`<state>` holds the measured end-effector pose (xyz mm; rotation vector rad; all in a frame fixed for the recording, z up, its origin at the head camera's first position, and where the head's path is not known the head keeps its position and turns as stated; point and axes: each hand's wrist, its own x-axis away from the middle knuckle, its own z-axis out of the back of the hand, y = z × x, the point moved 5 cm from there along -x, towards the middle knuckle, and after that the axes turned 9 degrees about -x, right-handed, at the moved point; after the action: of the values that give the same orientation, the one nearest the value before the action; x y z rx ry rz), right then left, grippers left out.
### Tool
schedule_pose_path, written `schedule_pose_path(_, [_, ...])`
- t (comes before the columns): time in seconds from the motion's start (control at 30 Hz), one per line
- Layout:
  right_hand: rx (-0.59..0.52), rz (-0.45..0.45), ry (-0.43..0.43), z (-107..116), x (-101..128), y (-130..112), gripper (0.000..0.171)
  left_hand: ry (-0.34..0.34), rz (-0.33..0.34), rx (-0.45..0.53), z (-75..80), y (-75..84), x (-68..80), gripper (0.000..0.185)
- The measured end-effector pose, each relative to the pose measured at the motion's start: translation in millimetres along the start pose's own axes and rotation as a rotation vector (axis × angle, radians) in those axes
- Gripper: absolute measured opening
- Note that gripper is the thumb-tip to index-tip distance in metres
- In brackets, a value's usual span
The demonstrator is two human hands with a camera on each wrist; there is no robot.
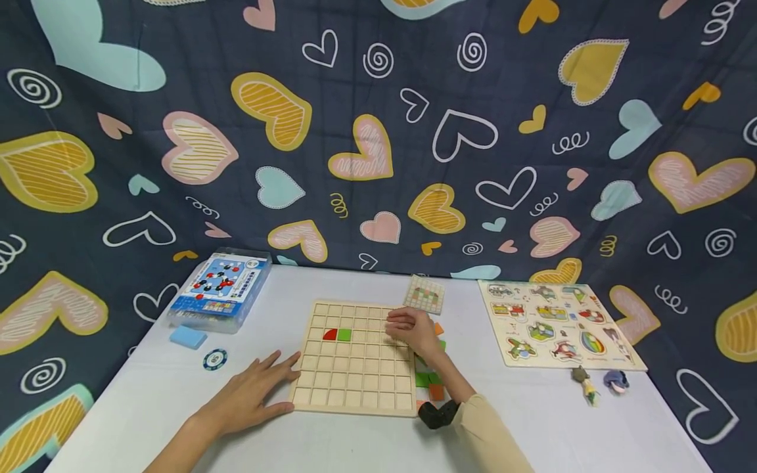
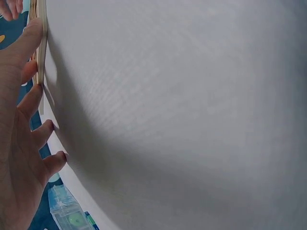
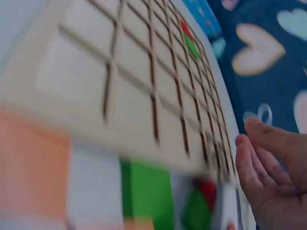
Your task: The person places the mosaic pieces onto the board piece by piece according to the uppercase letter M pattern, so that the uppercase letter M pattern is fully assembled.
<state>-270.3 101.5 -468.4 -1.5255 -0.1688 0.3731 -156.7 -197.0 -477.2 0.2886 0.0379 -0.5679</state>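
A wooden grid board (image 1: 355,374) lies in the middle of the white table. A red piece (image 1: 330,334) and a green piece (image 1: 344,334) sit side by side in its upper left squares; the right wrist view shows them as the red piece (image 3: 184,28) and green piece (image 3: 192,47). My left hand (image 1: 266,384) lies flat on the table, fingers spread, touching the board's left edge (image 2: 42,48). My right hand (image 1: 408,327) hovers over the board's upper right edge. Its fingers (image 3: 261,158) are loosely curled with nothing seen in them. Loose green tiles (image 1: 422,379) and an orange tile (image 1: 436,392) lie by the board's right side.
A pattern card (image 1: 424,293) lies behind the board. At the right are a picture peg puzzle (image 1: 556,322) and two small figures (image 1: 585,384). At the left are a blue plastic box (image 1: 220,289), a blue block (image 1: 188,337) and a round chip (image 1: 215,359). A heart-print cloth hangs behind.
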Motion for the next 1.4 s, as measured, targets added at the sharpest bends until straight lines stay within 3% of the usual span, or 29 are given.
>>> schedule_pose_path(0.33, [0.096,-0.057,0.128,97.4,20.1,15.1,0.037,0.011,0.013,-0.012,-1.2,-0.2,0.4,0.052])
schedule_pose_path(0.47, [0.151,-0.081,0.023,115.0,18.4,19.8,0.038,0.019,0.006,-0.018,-0.2,0.0,-1.8,0.052])
schedule_pose_path(0.63, [0.213,-0.139,-0.103,122.1,10.0,25.3,0.035,0.006,0.011,-0.024,0.2,-0.2,-4.3,0.054])
schedule_pose_path(0.77, [0.224,-0.174,-0.083,123.5,6.4,30.0,0.034,0.021,0.001,-0.031,1.4,0.5,-2.8,0.053])
schedule_pose_path(1.0, [0.215,-0.162,0.047,124.4,11.2,33.8,0.031,0.004,0.028,-0.034,-2.7,-2.1,-1.8,0.053])
schedule_pose_path(1.2, [0.140,-0.134,0.199,121.1,18.5,34.3,0.032,-0.007,0.032,-0.033,-3.5,-2.1,-2.5,0.054])
schedule_pose_path(1.4, [0.154,-0.143,0.372,115.6,24.8,31.4,0.026,-0.020,0.044,-0.027,-3.8,-2.7,-2.4,0.055])
